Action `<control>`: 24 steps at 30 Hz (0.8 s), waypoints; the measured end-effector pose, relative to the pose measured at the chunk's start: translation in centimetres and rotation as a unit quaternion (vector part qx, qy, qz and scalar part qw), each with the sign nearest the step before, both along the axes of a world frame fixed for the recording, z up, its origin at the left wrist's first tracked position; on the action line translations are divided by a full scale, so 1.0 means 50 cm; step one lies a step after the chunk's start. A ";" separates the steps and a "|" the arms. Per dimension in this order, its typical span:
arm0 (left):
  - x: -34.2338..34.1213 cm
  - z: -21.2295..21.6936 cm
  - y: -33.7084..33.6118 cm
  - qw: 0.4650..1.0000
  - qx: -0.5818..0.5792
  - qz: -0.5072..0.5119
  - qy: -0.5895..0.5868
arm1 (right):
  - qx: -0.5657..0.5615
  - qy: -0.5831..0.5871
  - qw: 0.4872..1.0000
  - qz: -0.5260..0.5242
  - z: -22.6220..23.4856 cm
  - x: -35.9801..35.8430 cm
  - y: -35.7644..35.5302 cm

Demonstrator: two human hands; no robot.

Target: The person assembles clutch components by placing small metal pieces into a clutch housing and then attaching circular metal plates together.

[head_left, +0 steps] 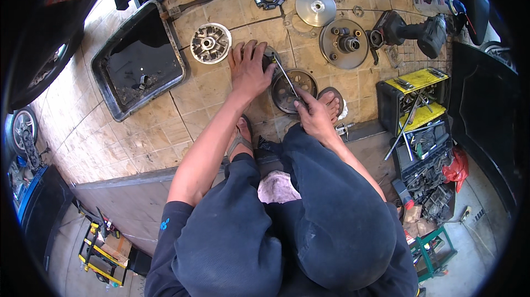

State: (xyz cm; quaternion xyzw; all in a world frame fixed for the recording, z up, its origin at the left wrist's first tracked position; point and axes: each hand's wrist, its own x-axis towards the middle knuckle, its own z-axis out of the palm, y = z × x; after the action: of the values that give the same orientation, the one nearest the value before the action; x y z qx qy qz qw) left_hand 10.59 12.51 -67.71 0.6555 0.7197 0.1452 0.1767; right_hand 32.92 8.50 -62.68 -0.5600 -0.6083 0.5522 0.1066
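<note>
The person squats on the tiled floor, dark-trousered knees hiding much of what lies beneath them. The right hand (313,116) is closed around the handle of a slim metal hand tool (287,79), whose tip reaches a round dark metal drum with holes (294,90); a bare foot (331,104) covers the drum's right edge. The left hand (248,68) lies flat, fingers spread, gripping nothing, just beside the drum. Further out sit three more round parts: a ribbed silver pulley half (210,43), a smooth silver disc (315,7) and a grey clutch plate (344,43). The black metal tray (113,101) holds dark residue and one small part, hard to make out. The yellow-lidded toolbox (419,79) holds jumbled tools, uncountable.
</note>
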 end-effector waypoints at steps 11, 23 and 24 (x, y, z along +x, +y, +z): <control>0.025 -0.022 -0.001 0.998 -0.035 0.050 -0.011 | 0.026 -0.205 0.954 0.216 0.132 -0.076 0.107; 0.026 -0.010 0.015 0.992 -0.073 0.095 -0.039 | -0.040 -0.250 0.776 0.578 0.214 -0.208 0.368; 0.028 -0.008 0.015 0.992 -0.078 0.089 -0.040 | -0.057 -0.291 0.749 0.592 0.202 -0.217 0.388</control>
State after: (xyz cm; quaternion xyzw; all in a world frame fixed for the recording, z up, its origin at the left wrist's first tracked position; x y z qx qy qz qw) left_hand 12.00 13.28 -68.13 0.5663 0.7769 0.1303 0.2424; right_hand 22.06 27.91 -52.59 -0.2258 -0.7872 0.3486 -0.4558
